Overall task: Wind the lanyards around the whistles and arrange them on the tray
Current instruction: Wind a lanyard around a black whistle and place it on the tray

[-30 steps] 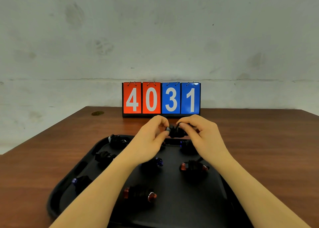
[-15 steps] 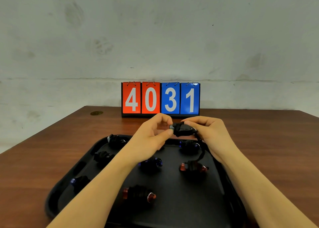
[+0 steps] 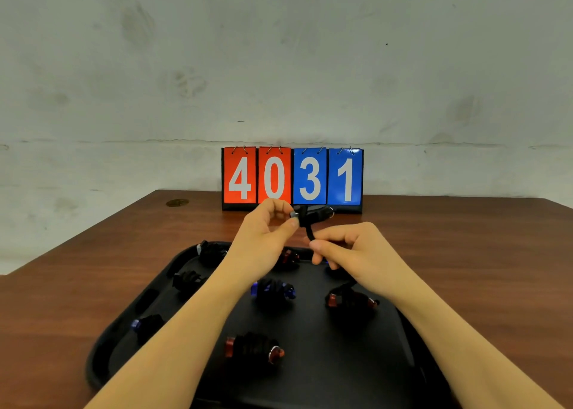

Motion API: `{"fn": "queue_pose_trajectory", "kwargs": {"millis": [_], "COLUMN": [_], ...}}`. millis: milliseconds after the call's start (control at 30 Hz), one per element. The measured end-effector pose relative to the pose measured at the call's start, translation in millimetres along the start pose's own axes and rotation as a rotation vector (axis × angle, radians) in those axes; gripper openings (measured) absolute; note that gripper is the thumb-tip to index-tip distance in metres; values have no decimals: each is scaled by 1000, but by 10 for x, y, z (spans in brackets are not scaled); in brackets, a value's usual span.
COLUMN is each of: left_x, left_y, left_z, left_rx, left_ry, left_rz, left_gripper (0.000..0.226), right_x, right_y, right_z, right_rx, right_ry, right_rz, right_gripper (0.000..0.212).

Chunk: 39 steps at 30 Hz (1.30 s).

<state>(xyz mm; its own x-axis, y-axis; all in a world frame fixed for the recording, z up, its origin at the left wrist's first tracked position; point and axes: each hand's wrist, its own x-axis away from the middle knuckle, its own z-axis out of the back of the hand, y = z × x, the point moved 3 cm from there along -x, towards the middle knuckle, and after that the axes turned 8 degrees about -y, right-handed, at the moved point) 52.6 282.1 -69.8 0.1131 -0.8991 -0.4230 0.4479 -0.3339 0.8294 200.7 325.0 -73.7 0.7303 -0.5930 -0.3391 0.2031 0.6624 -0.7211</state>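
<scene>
My left hand (image 3: 263, 238) pinches one end of a whistle (image 3: 311, 215) wrapped in black lanyard, held above the far edge of the black tray (image 3: 325, 377). My right hand (image 3: 353, 250) sits lower and pinches the loose black lanyard strand (image 3: 309, 233) that hangs from the whistle. Several wound whistles lie on the tray: a red one (image 3: 252, 348) near the front, a blue one (image 3: 274, 289) in the middle, a red one (image 3: 350, 300) to the right, and dark ones (image 3: 147, 325) along the left side.
A flip scoreboard (image 3: 291, 177) reading 4031 stands at the back of the brown wooden table (image 3: 465, 253), just behind the held whistle. A small round brass fitting (image 3: 177, 202) sits in the table's far left corner. A pale wall rises behind.
My right hand let go of the whistle's end and dropped down, now pinching the lanyard strand below it. My left hand raised the whistle a little toward the scoreboard.
</scene>
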Motion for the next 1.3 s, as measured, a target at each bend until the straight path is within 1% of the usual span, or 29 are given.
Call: {"fn": "queue_pose_trajectory", "kwargs": {"millis": [133,233,300,367,433,500,567,667,833,933,1033,1133,1300], "left_x": [-14,-30,-34,-32,-28,-23,-16,9,58,69,87,99,117], "left_y": [-12,-31,-35,-39,-44,-45,-40,-30,0,17,38,55,103], "left_z": [35,34,31,32,20,2,-17,-36,-103,-108,-105,-113,-111], "left_rx": [-131,-184,-216,-239,-247,-250,-245,-252,-272,-280,-266,-193,-46], "left_ry": [56,50,41,36,16,-14,-46,-92,-192,-226,-255,-295,-345], "left_rz": [-5,-12,-28,-43,-53,-62,-67,-78,-77,-65,-62,-61,-59], "left_gripper": [12,12,13,13,13,14,16,19,15,17,14,9,8], "right_x": [30,37,32,20,10,-3,-11,-19,-27,-22,-8,-6,-19], "right_y": [-89,-116,-106,-74,-49,-7,30,72,119,125,134,143,183], "right_z": [28,67,71,57,45,43,64,74,83,105,146,209,278], "right_rx": [-34,-57,-9,132,316,424,447,443,436,336,105,-150,-373], "right_ry": [-2,22,29,83,181,259,306,313,343,369,379,383,348], "right_rz": [38,56,66,95,184,262,290,273,247,219,118,44,-28], "right_gripper": [15,15,18,16,12,12,14,16,16,14,12,13,11]}}
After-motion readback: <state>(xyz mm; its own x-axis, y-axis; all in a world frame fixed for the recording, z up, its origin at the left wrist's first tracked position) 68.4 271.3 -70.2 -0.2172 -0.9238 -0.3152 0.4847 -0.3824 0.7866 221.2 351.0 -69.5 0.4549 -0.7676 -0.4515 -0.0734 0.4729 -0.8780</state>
